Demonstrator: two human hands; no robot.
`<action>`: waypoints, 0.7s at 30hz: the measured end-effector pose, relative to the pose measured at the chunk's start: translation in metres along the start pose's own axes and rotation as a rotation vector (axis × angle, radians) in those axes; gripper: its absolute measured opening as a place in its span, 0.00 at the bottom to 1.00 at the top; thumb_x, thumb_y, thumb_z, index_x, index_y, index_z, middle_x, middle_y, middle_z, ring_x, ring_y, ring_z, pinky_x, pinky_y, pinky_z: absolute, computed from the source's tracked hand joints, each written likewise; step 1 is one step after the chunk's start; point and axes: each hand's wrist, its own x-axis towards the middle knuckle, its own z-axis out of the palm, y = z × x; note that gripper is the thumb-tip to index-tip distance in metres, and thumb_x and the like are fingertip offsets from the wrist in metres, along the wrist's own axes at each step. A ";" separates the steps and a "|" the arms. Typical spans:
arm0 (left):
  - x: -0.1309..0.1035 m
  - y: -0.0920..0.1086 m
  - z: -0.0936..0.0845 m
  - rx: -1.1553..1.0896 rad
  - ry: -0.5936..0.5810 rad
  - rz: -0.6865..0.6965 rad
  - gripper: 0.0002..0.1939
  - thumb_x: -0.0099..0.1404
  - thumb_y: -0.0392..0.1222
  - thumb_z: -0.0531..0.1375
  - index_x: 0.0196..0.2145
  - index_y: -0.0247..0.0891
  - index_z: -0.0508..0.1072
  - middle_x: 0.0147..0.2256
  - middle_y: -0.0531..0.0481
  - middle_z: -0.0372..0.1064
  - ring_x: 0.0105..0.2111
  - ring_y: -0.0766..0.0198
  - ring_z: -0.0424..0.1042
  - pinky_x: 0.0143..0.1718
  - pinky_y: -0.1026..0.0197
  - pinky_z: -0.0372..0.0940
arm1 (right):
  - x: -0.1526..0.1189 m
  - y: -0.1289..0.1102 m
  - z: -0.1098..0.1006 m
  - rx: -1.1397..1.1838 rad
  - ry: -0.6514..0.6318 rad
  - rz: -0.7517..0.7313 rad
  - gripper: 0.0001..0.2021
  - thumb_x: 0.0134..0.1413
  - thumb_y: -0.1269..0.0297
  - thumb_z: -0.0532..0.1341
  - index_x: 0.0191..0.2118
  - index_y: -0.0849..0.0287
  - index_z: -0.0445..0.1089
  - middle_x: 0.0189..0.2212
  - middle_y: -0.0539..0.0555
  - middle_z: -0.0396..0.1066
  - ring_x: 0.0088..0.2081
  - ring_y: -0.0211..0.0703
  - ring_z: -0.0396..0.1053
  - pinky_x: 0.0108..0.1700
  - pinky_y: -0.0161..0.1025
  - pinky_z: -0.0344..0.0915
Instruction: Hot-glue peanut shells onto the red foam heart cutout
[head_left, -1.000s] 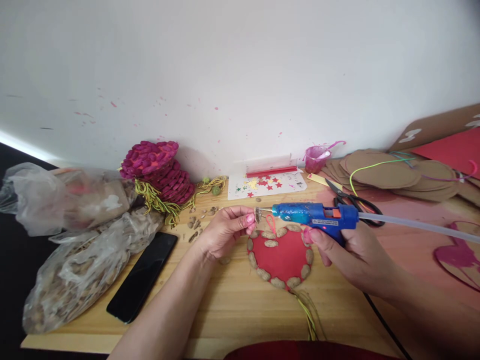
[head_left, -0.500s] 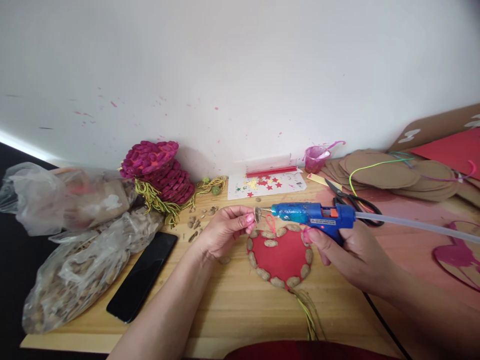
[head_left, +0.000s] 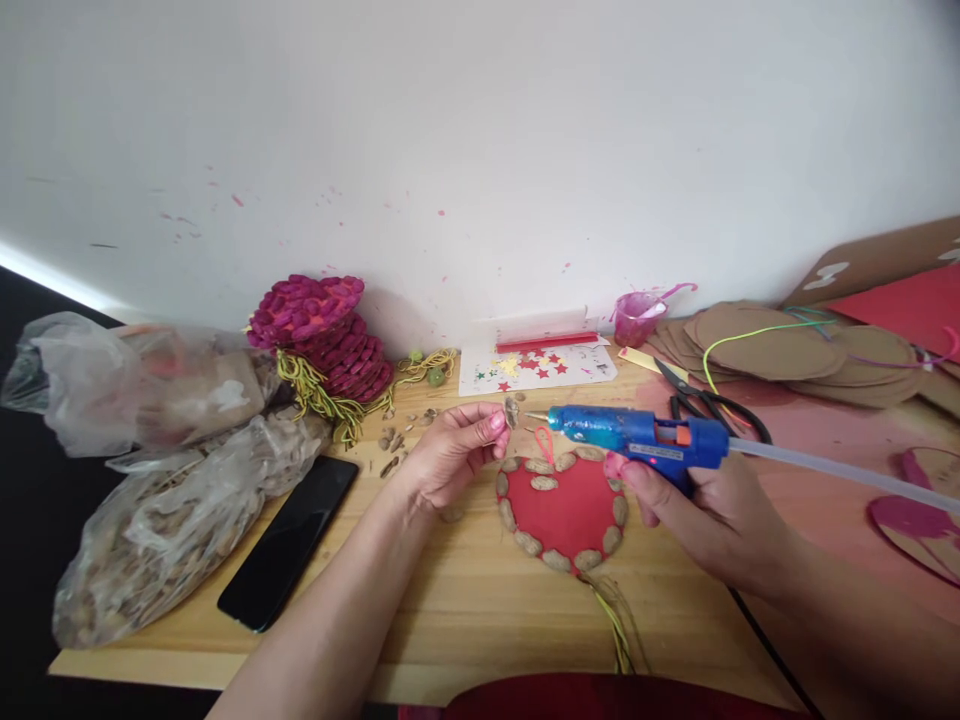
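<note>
Between the thumb and fingers of my left hand [head_left: 457, 450] is a peanut shell [head_left: 511, 412], its hollow side toward the right. My right hand [head_left: 697, 510] is wrapped round the handle of a blue glue gun [head_left: 622, 432]. The gun's metal nozzle points left, a small gap from the shell. A clear glue stick [head_left: 832, 470] runs out of its back. Below both hands lies a red heart [head_left: 562, 510] edged with peanut shells, one more shell sitting inside the edge near the top. It has a red loop [head_left: 545, 440] at the top and yellow-green strings [head_left: 613, 620] at the point.
At left are a bag of shells [head_left: 180, 530], a black phone [head_left: 289, 540] and stacked magenta shell-covered pieces [head_left: 322, 335]. Star cutouts lie on white paper [head_left: 577, 378] at the back. A purple cup [head_left: 636, 318], scissors [head_left: 712, 405] and cardboard pieces [head_left: 780, 350] are at right.
The glue gun has drawn back a little to the right, so its nozzle is now apart from the shell. My left hand still holds the shell. The view has shifted slightly.
</note>
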 end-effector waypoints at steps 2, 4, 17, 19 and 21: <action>0.000 0.000 0.000 -0.018 0.010 0.008 0.15 0.49 0.43 0.75 0.27 0.32 0.76 0.23 0.52 0.70 0.22 0.72 0.67 0.27 0.69 0.64 | -0.003 0.001 0.002 -0.010 -0.015 -0.030 0.08 0.63 0.67 0.58 0.30 0.55 0.66 0.22 0.46 0.66 0.23 0.37 0.64 0.26 0.36 0.61; 0.000 0.000 0.001 -0.033 0.013 0.009 0.15 0.49 0.42 0.75 0.28 0.32 0.76 0.23 0.52 0.70 0.23 0.72 0.67 0.27 0.69 0.64 | -0.005 0.002 0.004 -0.030 -0.018 -0.066 0.05 0.62 0.67 0.59 0.33 0.55 0.68 0.24 0.47 0.69 0.25 0.38 0.66 0.28 0.36 0.64; -0.001 -0.002 0.004 -0.033 0.037 -0.014 0.16 0.47 0.42 0.76 0.27 0.32 0.76 0.23 0.52 0.70 0.22 0.72 0.67 0.27 0.69 0.65 | -0.004 0.001 0.006 -0.082 0.007 -0.093 0.04 0.61 0.67 0.59 0.34 0.52 0.69 0.27 0.47 0.73 0.27 0.41 0.71 0.30 0.37 0.68; -0.001 -0.002 0.004 -0.028 0.039 -0.017 0.15 0.47 0.43 0.76 0.28 0.33 0.77 0.23 0.52 0.70 0.23 0.72 0.67 0.27 0.69 0.65 | -0.003 0.000 0.006 -0.087 0.014 -0.097 0.04 0.60 0.67 0.59 0.34 0.51 0.68 0.27 0.47 0.73 0.27 0.40 0.71 0.30 0.37 0.68; -0.001 -0.002 0.003 -0.027 0.035 -0.019 0.15 0.47 0.43 0.76 0.28 0.33 0.77 0.23 0.52 0.70 0.23 0.72 0.67 0.27 0.69 0.65 | -0.003 0.000 0.006 -0.090 0.016 -0.102 0.04 0.60 0.67 0.59 0.35 0.51 0.68 0.27 0.46 0.72 0.27 0.40 0.70 0.31 0.36 0.67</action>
